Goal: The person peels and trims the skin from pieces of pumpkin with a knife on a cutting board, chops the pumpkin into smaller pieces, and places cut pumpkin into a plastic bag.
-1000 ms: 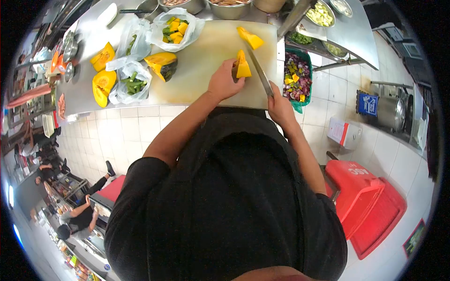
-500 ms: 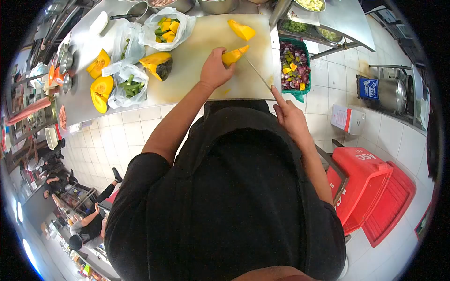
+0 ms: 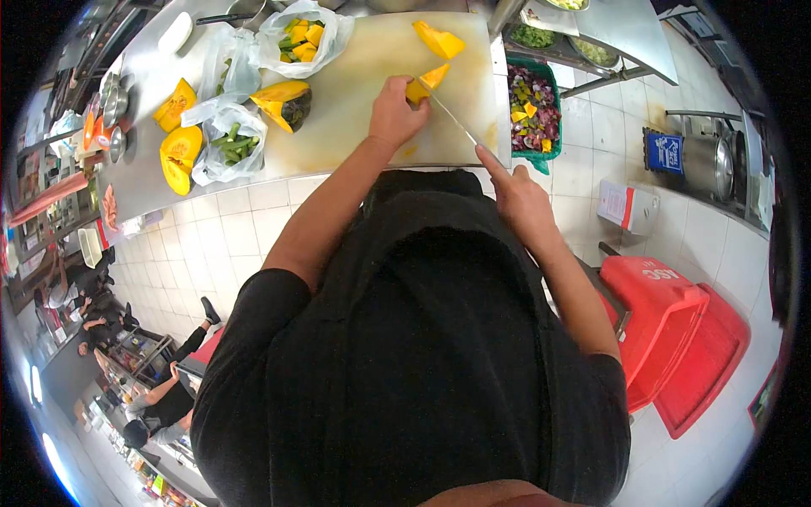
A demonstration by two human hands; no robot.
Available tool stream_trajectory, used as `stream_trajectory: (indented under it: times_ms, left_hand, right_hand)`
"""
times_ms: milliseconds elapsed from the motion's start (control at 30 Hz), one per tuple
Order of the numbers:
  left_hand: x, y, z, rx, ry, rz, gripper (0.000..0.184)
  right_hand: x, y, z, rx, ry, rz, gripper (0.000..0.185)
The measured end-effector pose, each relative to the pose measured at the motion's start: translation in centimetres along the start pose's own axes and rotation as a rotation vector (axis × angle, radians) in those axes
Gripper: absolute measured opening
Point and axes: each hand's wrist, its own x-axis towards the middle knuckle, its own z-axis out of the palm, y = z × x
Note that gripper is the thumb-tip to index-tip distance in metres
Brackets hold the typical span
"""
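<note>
My left hand (image 3: pixel 397 111) is closed around a pumpkin piece (image 3: pixel 429 83) over the white cutting board (image 3: pixel 355 139). In my right hand (image 3: pixel 517 188) is a knife (image 3: pixel 454 121), its blade reaching up and left with the tip at the pumpkin piece. Whether the edge is in the flesh I cannot tell. Above them on the board lies a loose pumpkin wedge (image 3: pixel 439 40). Left of my left hand sits a larger pumpkin chunk (image 3: pixel 284 105) with dark green rind.
Bags hold cut pumpkin (image 3: pixel 302 40) and green vegetables (image 3: pixel 235 145); two pumpkin pieces (image 3: pixel 180 159) lie left. A green crate (image 3: pixel 551 89) of purple scraps stands right of the board. Red bins (image 3: pixel 655 321) stand behind right, and people (image 3: pixel 165 406) work in the background.
My left hand has shifted slightly right and the pumpkin piece has turned, its tip now higher. The knife's tip has moved a little left, and its blade points more steeply upward.
</note>
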Motion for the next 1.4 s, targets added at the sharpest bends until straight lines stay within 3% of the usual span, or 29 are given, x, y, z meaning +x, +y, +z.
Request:
stream_trajectory:
  times_ms: [333, 533, 633, 733, 833, 967, 1400]
  left_hand:
    - [0.1, 0.2, 0.0, 0.082, 0.030, 0.055, 0.043]
    - [0.7, -0.4, -0.5, 0.091, 0.000, 0.110, 0.041]
    - [0.7, -0.6, -1.2, 0.102, -0.032, 0.107, 0.042]
    - [1.0, -0.9, -1.7, 0.059, -0.091, 0.054, 0.043]
    - [1.4, -1.9, -1.9, 0.040, -0.115, 0.074, 0.043]
    - [1.8, -2.6, -2.2, 0.026, -0.150, 0.122, 0.043]
    - [2.3, -2.2, -2.6, 0.023, -0.229, 0.187, 0.043]
  right_hand:
    - [2.7, 0.0, 0.3, 0.008, -0.012, 0.003, 0.066]
    - [3.1, 0.8, -1.2, 0.326, 0.032, -0.100, 0.062]
    - [0.8, 0.8, -2.8, 0.306, 0.108, -0.102, 0.057]
    - [-0.9, 2.0, -3.7, 0.836, 0.026, 0.098, 0.058]
    - [-0.8, 3.9, -3.3, 1.072, -0.124, 0.304, 0.058]
    - [0.1, 5.4, -0.7, 1.118, -0.137, 0.219, 0.056]
    - [2.3, 6.2, -2.7, 0.985, -0.246, 0.189, 0.056]
